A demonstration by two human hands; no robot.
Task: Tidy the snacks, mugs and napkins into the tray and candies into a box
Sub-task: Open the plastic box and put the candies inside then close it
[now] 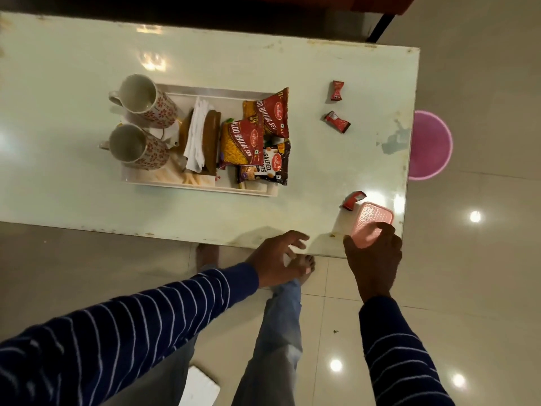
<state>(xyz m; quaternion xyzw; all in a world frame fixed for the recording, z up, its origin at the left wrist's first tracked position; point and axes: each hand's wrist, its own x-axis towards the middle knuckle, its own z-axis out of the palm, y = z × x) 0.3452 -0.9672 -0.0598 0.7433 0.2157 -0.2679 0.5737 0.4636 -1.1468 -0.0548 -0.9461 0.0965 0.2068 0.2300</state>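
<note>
- The right hand (373,260) is gripping a pink box (371,227) at the table's (73,68) near right corner.
- The left hand (276,259) is hovering with loosely spread fingers, holding nothing.
- Two mugs (140,124), napkins (197,136) and snacks (257,136) are sitting in the tray (205,187).
- Three candies (336,106) are lying on the table, one touching the box.

Dim warm indoor light — ceiling-lamp glare on glossy table (73,68) and floor tiles (474,259) — wide-angle bending, soft focus.
</note>
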